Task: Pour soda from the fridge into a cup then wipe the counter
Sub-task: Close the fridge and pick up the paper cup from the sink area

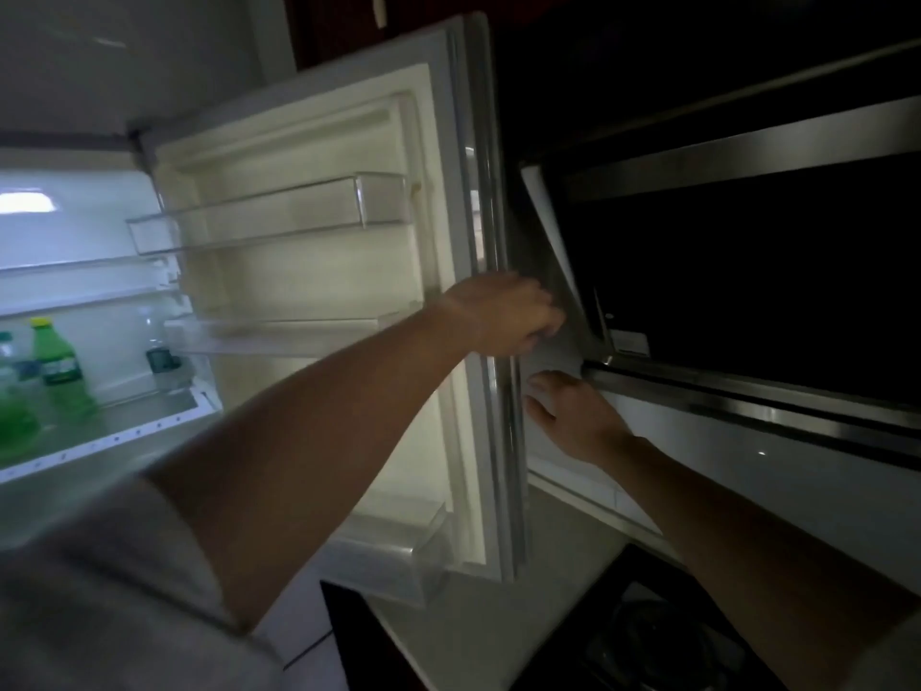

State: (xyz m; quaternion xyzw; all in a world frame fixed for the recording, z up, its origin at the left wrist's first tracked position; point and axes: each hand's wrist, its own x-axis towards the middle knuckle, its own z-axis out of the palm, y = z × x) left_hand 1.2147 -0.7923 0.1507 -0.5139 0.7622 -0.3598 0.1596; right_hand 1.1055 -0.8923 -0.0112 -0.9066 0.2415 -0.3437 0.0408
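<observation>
1. Head view: my left hand (503,314) curls round the outer edge of the open fridge door (319,271), and the door hides its fingertips.
2. My right hand (573,416) is flat with straight fingers, just below the left; I cannot tell whether it touches the door.
3. The green soda bottle (55,361) stands blurred on the fridge shelf (149,411), far left.
4. The counter (473,625) below is dim.
</observation>
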